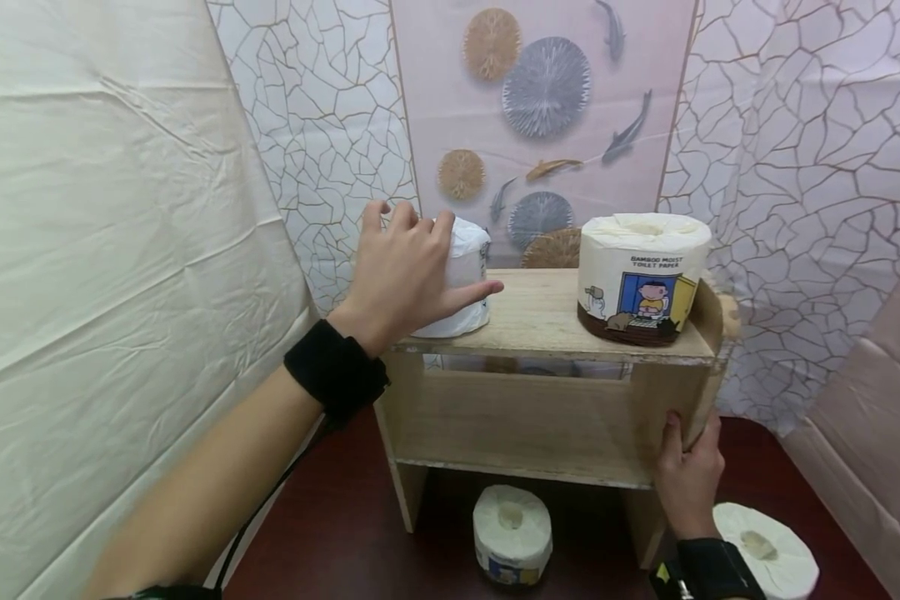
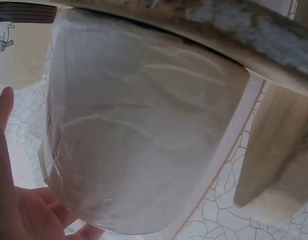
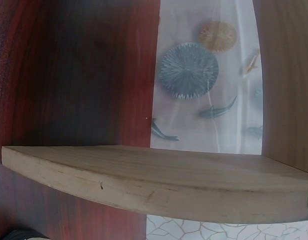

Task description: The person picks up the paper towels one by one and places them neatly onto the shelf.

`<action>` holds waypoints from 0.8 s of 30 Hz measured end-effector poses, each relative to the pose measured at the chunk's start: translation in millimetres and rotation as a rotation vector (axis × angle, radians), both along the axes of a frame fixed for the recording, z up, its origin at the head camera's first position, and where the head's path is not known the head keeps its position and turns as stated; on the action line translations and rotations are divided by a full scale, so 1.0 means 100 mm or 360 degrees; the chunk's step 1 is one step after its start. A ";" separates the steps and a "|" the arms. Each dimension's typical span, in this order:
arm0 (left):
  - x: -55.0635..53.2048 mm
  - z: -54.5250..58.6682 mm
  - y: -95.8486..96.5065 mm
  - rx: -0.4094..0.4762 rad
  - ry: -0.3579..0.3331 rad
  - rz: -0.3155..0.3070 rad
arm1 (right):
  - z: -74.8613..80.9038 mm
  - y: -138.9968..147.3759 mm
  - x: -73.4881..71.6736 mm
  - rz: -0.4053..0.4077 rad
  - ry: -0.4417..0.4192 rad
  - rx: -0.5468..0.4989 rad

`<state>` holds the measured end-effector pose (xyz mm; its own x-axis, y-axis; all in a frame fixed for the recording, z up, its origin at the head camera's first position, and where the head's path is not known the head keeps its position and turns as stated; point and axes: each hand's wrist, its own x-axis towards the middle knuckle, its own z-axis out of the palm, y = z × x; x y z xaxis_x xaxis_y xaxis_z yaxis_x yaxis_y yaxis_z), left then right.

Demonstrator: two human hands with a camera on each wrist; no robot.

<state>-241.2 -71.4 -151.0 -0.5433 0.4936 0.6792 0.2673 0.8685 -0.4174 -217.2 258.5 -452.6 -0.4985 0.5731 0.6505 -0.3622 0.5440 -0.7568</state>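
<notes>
A light wooden two-tier shelf [image 1: 525, 421] stands on the dark red table. My left hand [image 1: 405, 271] is at a wrapped toilet roll [image 1: 471, 275] on the shelf's top left. Its fingers are spread, and in the left wrist view the thumb [image 2: 3, 110] stands apart from the roll while the other fingers lie by its top edge; contact there is unclear. With thumb and fingers on either side, my right hand [image 1: 692, 479] grips the shelf's right side panel [image 3: 159, 192]. That hand is out of the right wrist view. Another toilet roll [image 1: 637, 279] with a cartoon label sits top right.
Below the lower tier, a toilet roll [image 1: 512, 525] stands on the dark red table [image 1: 307, 517]. One more toilet roll [image 1: 772, 546] is at the right, beside my right wrist. Patterned cloth [image 1: 330, 108] hangs behind the shelf, and pale cloth [image 1: 112, 217] walls the left side.
</notes>
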 end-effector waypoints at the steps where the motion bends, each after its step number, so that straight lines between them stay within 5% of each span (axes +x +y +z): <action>1: 0.00 0.01 0.01 0.0012 -0.0015 0.0017 | 0.00 0.00 0.00 0.0003 -0.0005 0.0000; 13: 0.01 0.06 0.22 0.0113 -0.0195 0.0348 | 0.00 0.00 0.01 0.0012 -0.0034 -0.0004; 24: -0.01 0.01 0.33 0.0098 -0.0107 0.0433 | 0.00 0.00 0.01 -0.0003 0.0012 -0.0012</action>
<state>-242.0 -38.5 -150.0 -0.6950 0.2824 0.6612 0.0464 0.9353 -0.3507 -216.6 258.6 -452.3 -0.4923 0.5791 0.6498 -0.3669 0.5390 -0.7583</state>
